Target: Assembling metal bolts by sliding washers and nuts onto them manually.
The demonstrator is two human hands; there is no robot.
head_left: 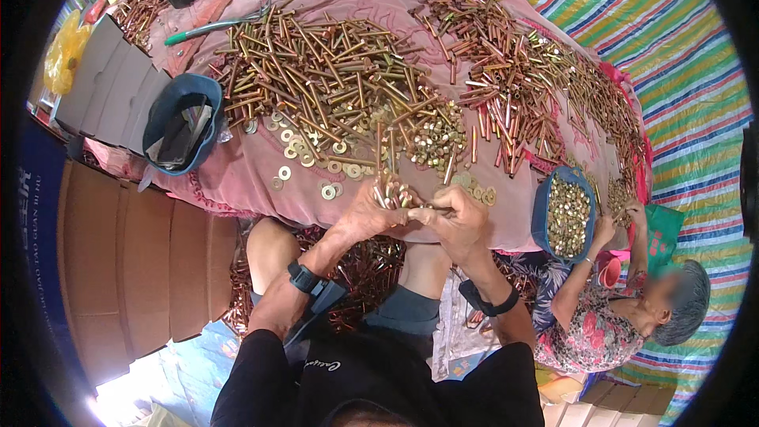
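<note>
Bolts (393, 194) are bunching in the gripping fingers of the left hand (368, 212) at the pink cloth's (249, 170) near edge, the right hand (461, 220) curling beside them, its hold impossible to tell.

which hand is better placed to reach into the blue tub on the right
Probably the right hand: it is nearer the blue tub, while the left hand is farther and grips a bundle of bolts. Whether the right also pinches something is unclear.
</note>
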